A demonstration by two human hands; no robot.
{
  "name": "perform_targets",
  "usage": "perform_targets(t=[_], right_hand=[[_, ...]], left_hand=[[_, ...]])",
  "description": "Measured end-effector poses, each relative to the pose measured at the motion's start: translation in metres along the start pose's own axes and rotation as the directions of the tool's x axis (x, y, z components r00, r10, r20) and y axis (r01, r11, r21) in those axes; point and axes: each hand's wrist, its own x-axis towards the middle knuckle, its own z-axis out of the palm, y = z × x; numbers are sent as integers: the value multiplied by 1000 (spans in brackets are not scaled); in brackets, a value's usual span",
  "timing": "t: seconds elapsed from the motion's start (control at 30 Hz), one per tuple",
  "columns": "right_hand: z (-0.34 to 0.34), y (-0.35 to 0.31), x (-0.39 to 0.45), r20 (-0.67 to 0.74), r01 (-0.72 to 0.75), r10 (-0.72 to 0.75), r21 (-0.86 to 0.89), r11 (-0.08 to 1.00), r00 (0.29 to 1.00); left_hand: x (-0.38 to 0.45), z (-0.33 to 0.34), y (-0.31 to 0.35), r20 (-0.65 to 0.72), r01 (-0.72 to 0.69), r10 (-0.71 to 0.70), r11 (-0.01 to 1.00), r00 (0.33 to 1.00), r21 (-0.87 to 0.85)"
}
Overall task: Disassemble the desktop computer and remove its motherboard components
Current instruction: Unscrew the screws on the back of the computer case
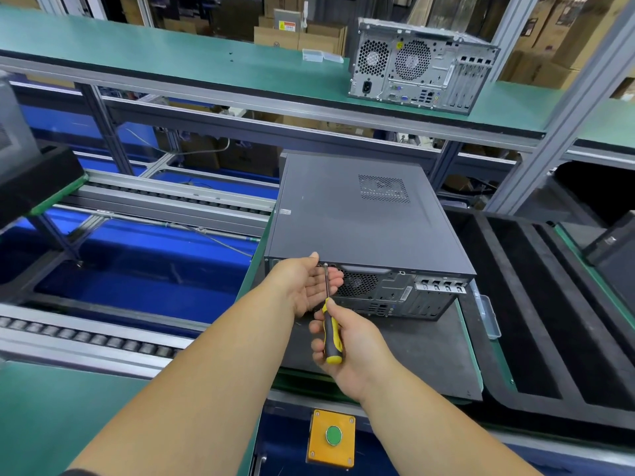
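Observation:
A dark grey desktop computer (357, 214) lies flat on a dark mat (426, 359), its rear panel with fan grille and ports facing me. My right hand (350, 348) grips the yellow-and-black handle of a screwdriver (330, 333). The screwdriver's shaft points up to a screw at the top left of the rear panel. My left hand (305, 286) is held palm up with relaxed fingers just under the tip, next to the case's rear left corner.
A second bare-metal computer (419, 68) stands on the green upper shelf (171, 60). Roller conveyors (103, 341) and blue bins lie to the left. Black foam trays (536, 304) sit right. A clear plastic box (488, 316) rests beside the mat. A yellow box with a green button (332, 436) is mounted below.

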Motion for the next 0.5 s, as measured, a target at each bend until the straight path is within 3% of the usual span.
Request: perform_targets(t=[0.13, 0.3, 0.5], right_hand=[[2, -2, 1, -32, -18, 17, -7, 1000, 999], [3, -6, 1, 35, -85, 82, 76, 993, 996], [1, -1, 3, -14, -9, 8, -4, 1000, 1000]], left_hand=[[0, 0, 0, -5, -7, 7, 1000, 1000, -2], [-2, 1, -1, -18, -6, 6, 1000, 1000, -9], [-1, 2, 1, -12, 0, 0, 1000, 1000, -6]])
